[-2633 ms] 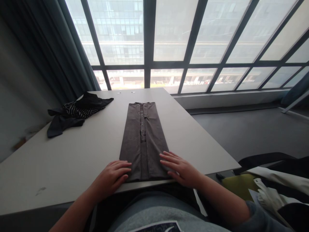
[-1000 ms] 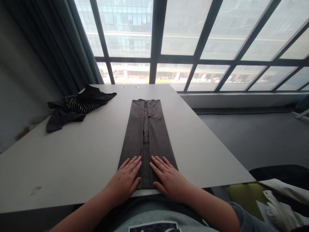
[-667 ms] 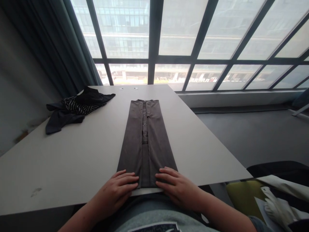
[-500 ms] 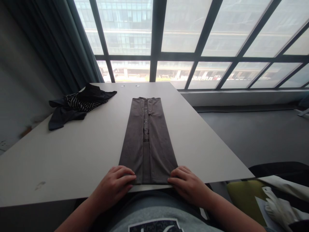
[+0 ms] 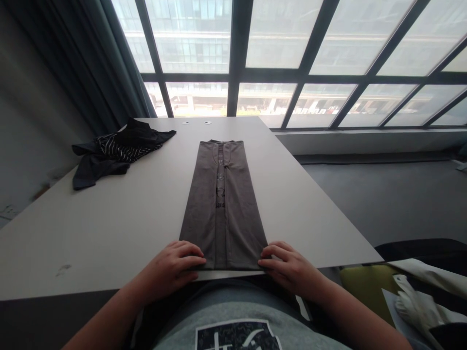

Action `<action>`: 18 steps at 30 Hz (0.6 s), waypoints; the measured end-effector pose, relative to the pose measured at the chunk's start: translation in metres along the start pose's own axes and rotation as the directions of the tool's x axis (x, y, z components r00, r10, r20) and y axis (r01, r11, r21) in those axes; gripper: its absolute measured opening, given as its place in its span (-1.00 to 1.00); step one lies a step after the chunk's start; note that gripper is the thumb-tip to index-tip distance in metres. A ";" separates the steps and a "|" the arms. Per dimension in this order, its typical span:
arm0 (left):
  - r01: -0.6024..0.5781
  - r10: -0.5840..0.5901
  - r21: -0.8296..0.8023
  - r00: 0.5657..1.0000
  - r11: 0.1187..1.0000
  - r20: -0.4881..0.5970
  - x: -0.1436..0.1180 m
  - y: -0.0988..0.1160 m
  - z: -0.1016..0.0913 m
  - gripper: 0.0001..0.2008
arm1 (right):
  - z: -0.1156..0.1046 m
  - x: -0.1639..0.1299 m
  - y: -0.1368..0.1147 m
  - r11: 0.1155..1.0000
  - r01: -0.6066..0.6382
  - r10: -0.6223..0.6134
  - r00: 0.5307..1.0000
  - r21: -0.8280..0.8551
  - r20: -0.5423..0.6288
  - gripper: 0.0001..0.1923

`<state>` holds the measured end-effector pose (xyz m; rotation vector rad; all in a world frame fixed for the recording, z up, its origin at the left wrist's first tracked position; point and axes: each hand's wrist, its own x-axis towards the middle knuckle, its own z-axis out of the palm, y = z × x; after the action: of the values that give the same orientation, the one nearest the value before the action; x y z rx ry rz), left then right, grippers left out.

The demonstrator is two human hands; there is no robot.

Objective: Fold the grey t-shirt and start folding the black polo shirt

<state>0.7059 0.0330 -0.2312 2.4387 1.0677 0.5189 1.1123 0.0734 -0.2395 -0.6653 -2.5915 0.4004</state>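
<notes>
A brownish-grey T-shirt (image 5: 242,209) lies lengthwise on the white table, its two sides folded inward into a long strip. Dark print shows in the narrow gap down its middle, and the neckline is at the far end. At the near left corner of the hem, my left hand (image 5: 173,267) has its fingers curled over the fabric with the thumb low beside it. My right hand (image 5: 288,267) grips the near right corner the same way, its thumb mostly hidden. Both hands are close to the table's front edge.
A crumpled black garment with white lines (image 5: 124,148) lies at the table's (image 5: 146,218) far left. Large windows rise behind, with a dark curtain (image 5: 83,63) at left. Beyond the right edge are a green chair seat (image 5: 361,284) and white items (image 5: 419,301).
The view has tipped slightly, so the table sits higher in the picture. My right hand has shifted a little outward at the hem corner; the T-shirt keeps its folded shape.
</notes>
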 end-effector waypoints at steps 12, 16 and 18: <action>0.069 -0.072 -0.058 0.995 0.996 -0.062 -0.035 -0.023 -0.012 -0.75 | -0.011 0.001 0.007 0.998 0.047 -0.049 0.998 -0.037 -0.028 -0.82; 0.047 -0.055 -0.085 0.995 0.995 -0.088 -0.031 -0.016 -0.005 -0.75 | -0.017 -0.001 0.008 0.998 0.018 -0.017 1.000 -0.059 0.010 -0.81; 0.050 -0.058 -0.098 0.995 0.994 -0.076 -0.030 -0.013 -0.006 -0.76 | -0.019 -0.002 0.006 0.998 0.016 -0.015 1.000 -0.063 0.016 -0.81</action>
<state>0.6763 0.0199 -0.2382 2.3164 1.1111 0.6381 1.1260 0.0808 -0.2259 -0.6661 -2.6320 0.3218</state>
